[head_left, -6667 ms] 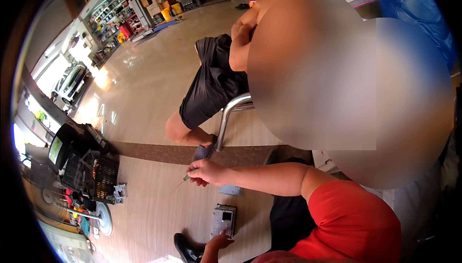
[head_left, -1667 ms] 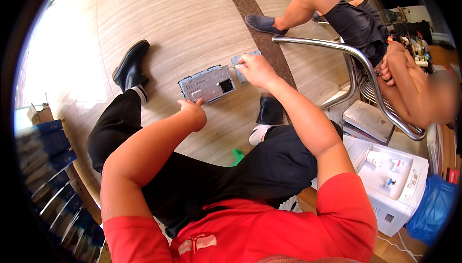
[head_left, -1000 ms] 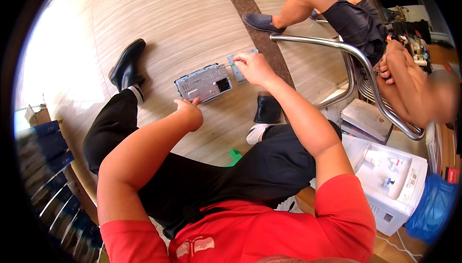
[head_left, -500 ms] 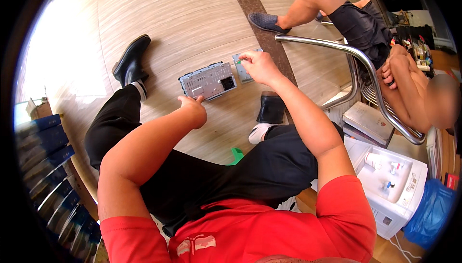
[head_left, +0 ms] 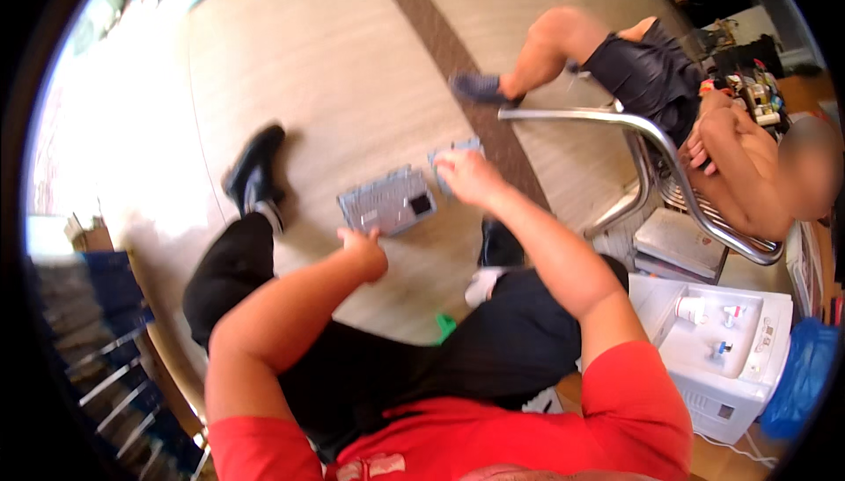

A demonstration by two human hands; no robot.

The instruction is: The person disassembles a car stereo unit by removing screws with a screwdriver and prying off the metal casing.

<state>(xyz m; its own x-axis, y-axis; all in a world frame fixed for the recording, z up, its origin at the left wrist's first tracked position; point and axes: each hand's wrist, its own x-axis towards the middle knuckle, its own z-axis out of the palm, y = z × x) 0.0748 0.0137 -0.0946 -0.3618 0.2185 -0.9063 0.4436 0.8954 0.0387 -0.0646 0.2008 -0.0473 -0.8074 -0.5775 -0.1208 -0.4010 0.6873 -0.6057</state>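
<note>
A flat grey metal device case [head_left: 374, 204] with perforations and a dark square patch lies between my feet. My left hand [head_left: 363, 254] is at its near left edge, thumb and a finger apart. Whether it touches the case is unclear through the blur. Just right of the case is a thinner grey metal plate [head_left: 446, 183], partly covered by my right hand [head_left: 473, 177]. The fingers of that hand are bent together over the plate's left part. What lies between the fingertips cannot be made out.
A green plastic piece [head_left: 445, 327] is near my right leg. At right, a person sits on a metal-framed chair [head_left: 660, 133], one shoe [head_left: 480, 88] beyond the plate. A white water dispenser [head_left: 678, 367], a blue bag [head_left: 799, 380] and stacked books [head_left: 678, 239] are nearer me. Blue boxes [head_left: 88, 292] line the left.
The whole view has shifted, so floor, case and hands appear lower and blurrier. Relative to the case and plate, both hands stay almost where they were.
</note>
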